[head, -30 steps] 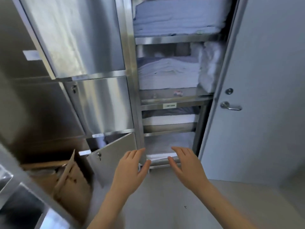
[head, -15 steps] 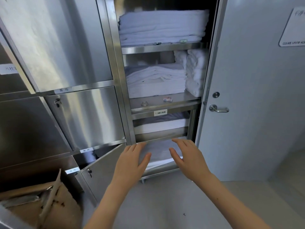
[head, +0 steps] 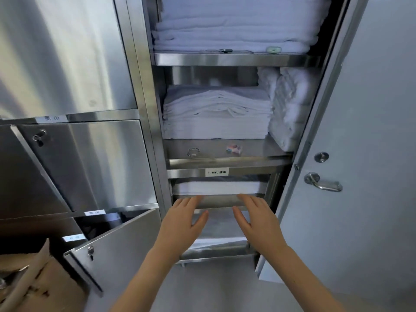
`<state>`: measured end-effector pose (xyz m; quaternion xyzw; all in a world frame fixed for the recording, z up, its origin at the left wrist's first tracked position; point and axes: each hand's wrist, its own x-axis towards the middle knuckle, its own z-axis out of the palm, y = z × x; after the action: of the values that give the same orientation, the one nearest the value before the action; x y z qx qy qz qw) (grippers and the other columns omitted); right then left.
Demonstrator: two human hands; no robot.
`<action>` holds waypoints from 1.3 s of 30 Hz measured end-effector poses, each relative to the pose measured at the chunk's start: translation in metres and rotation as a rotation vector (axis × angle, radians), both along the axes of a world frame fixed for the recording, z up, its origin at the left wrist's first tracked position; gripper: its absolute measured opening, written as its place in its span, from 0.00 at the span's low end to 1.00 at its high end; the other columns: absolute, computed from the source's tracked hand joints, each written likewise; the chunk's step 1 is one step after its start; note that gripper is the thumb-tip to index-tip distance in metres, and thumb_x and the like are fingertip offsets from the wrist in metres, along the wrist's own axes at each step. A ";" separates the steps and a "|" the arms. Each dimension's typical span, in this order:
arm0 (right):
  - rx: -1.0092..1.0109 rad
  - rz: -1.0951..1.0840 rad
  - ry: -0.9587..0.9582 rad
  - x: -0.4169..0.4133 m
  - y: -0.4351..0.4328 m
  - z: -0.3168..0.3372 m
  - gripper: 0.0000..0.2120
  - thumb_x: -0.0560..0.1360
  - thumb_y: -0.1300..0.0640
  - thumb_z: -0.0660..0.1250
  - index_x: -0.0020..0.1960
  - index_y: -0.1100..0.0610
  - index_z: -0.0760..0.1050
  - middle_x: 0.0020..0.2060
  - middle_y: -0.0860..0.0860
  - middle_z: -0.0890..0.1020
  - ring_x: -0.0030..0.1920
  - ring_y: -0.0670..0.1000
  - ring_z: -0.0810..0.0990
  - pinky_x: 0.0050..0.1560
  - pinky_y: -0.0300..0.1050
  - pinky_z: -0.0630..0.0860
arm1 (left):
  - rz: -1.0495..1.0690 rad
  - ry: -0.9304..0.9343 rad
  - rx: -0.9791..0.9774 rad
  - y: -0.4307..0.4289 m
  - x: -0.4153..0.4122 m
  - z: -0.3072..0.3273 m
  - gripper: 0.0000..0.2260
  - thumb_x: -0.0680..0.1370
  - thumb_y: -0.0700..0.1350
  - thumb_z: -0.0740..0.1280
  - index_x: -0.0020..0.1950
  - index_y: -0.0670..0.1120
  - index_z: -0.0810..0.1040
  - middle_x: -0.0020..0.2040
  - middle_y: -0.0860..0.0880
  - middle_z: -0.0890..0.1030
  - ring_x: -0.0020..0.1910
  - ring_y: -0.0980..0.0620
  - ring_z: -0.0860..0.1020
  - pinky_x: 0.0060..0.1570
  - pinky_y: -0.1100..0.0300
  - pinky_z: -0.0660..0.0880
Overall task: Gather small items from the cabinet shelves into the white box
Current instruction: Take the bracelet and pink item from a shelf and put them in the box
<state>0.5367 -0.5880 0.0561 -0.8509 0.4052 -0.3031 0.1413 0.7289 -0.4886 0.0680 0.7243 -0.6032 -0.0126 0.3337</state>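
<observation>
An open steel cabinet (head: 225,59) holds stacks of folded white linen. On the middle shelf lie a small metal ring (head: 193,152) and a small pink and white packet (head: 234,149). On the upper shelf edge sit a dark flat item (head: 225,50) and a pale green oval item (head: 273,49). My left hand (head: 182,224) and my right hand (head: 256,218) are raised side by side, fingers spread, empty, in front of the lower shelves. No white box is in view.
A grey door (head: 360,154) with a lever handle (head: 322,183) stands at the right. A small steel door (head: 117,246) hangs open at lower left, beside a brown cardboard box (head: 38,284). Closed steel doors fill the left.
The view has risen and moved closer to the cabinet. Both hands have lifted from the bottom shelf's level to the shelf above it, staying open and empty.
</observation>
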 end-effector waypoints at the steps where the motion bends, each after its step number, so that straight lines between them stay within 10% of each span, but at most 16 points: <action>1: -0.003 0.013 -0.003 0.002 -0.018 -0.001 0.18 0.80 0.50 0.64 0.68 0.55 0.74 0.60 0.50 0.80 0.61 0.51 0.76 0.59 0.39 0.69 | 0.016 0.009 -0.006 -0.015 0.001 0.001 0.18 0.79 0.55 0.61 0.67 0.51 0.72 0.58 0.56 0.77 0.58 0.55 0.72 0.54 0.64 0.68; 12: 0.061 0.077 0.068 0.060 -0.183 -0.031 0.21 0.80 0.43 0.60 0.68 0.51 0.73 0.62 0.48 0.79 0.62 0.50 0.76 0.62 0.45 0.74 | 0.085 0.054 0.055 -0.168 0.064 -0.033 0.18 0.79 0.54 0.63 0.69 0.52 0.71 0.65 0.54 0.75 0.63 0.53 0.71 0.60 0.62 0.67; 17: 0.025 0.087 0.049 0.101 -0.253 -0.041 0.21 0.79 0.42 0.55 0.60 0.54 0.76 0.52 0.49 0.80 0.52 0.50 0.78 0.49 0.46 0.78 | 0.045 0.015 0.065 -0.241 0.118 -0.047 0.19 0.78 0.55 0.64 0.66 0.49 0.73 0.62 0.51 0.77 0.60 0.51 0.74 0.56 0.65 0.65; 24: 0.007 0.079 0.006 0.144 -0.342 -0.044 0.23 0.77 0.44 0.60 0.65 0.56 0.76 0.64 0.53 0.77 0.63 0.55 0.75 0.62 0.52 0.75 | -0.009 0.018 0.032 -0.329 0.190 -0.056 0.24 0.73 0.57 0.65 0.66 0.48 0.73 0.63 0.49 0.75 0.60 0.46 0.74 0.61 0.56 0.71; 31: 0.042 0.003 0.266 0.151 -0.419 -0.066 0.31 0.76 0.31 0.52 0.75 0.45 0.64 0.74 0.55 0.68 0.76 0.62 0.60 0.74 0.61 0.60 | 0.066 0.027 0.271 -0.381 0.221 -0.079 0.40 0.71 0.65 0.66 0.78 0.54 0.53 0.78 0.48 0.57 0.77 0.47 0.53 0.73 0.45 0.58; 39: 0.128 0.090 0.402 0.143 -0.445 -0.078 0.32 0.76 0.32 0.48 0.77 0.42 0.58 0.75 0.49 0.66 0.75 0.56 0.61 0.74 0.54 0.60 | 0.159 -0.035 0.331 -0.386 0.218 -0.095 0.34 0.74 0.59 0.67 0.76 0.52 0.58 0.71 0.49 0.69 0.71 0.46 0.62 0.68 0.51 0.62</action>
<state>0.6799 -1.0331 -0.0218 -0.9008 0.4051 -0.0942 0.1247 0.9470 -0.8743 -0.0272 0.8148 -0.5394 -0.0728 0.1995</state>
